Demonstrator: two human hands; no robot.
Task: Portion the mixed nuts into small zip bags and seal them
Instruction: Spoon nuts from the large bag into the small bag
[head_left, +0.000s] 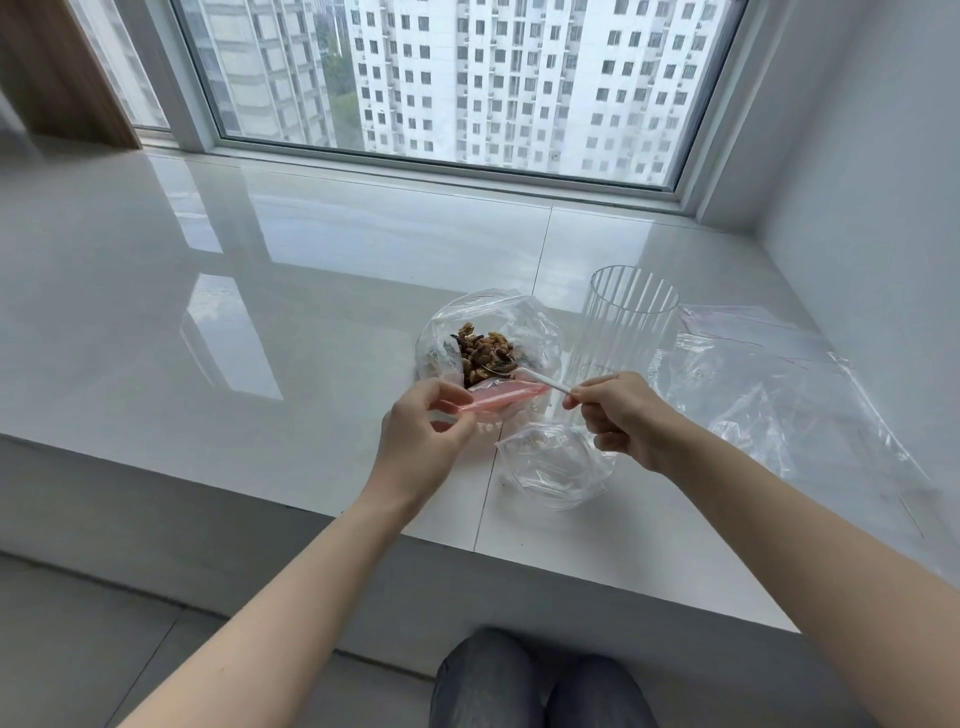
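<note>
Head view, looking down: grey-clad knees (540, 686) sit lowest in frame, in front of a white glossy surface (260, 312) that runs up to a window. Two bare forearms reach over it. The left hand (423, 434) has its grip pinched on the end of a small pink-tinted zip bag (498, 401), held level just above the surface. The right hand (621, 421) has its grip curled round the handle of a white spoon (543, 381), whose bowl lies among the mixed nuts (483, 351). Below the right hand a crumpled clear bag (553, 467) lies on the surface. The nuts sit in an open clear plastic bag (530, 322) just beyond the pink one. Right of that stands an upright ribbed clear tumbler (626, 322), and farther right a large clear plastic sheet (779, 395) lies spread.
</note>
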